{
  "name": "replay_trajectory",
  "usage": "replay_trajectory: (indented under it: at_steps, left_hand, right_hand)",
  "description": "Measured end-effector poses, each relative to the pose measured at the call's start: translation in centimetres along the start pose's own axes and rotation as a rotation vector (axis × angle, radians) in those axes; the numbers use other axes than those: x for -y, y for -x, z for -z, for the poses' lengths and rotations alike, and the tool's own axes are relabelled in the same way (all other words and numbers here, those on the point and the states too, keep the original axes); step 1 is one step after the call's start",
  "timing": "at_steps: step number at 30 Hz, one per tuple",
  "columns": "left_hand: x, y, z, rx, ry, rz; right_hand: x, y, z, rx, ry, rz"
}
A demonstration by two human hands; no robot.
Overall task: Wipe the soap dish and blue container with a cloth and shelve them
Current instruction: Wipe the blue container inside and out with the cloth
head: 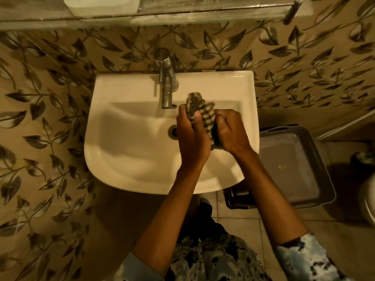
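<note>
Over the sink [129,163] the person's 2 hands meet: the left hand [192,138] has its fingers curled round a bunched checked cloth [199,110]. The right hand [232,132] is curled over a dark object pressed against that cloth, probably the blue container [215,136], though dim light hides its colour. Wiping looks under way; next the right hand must lift its piece past the tap [167,86] to the shelf [203,16], beside a white box, perhaps the soap dish [101,5].
</note>
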State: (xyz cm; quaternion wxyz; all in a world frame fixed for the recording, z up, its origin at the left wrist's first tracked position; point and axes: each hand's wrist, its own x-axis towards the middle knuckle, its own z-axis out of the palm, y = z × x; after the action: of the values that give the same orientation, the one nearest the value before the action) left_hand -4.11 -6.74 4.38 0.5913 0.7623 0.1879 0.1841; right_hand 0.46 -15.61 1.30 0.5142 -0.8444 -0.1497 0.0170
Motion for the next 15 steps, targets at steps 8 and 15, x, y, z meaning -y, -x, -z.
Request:
replay_trajectory:
  at_steps: [8,15]
  left_hand:
    - [-0.4,-3.9,5.8,-0.185,0.491,0.092]
    - [-2.5,2.1,-0.3,0.158,-0.100,-0.146]
  right_hand:
    - [-0.6,-0.2,1.3,-0.568,-0.398,-0.467]
    - [1.2,0.6,-1.2,-0.506,-0.223,-0.366]
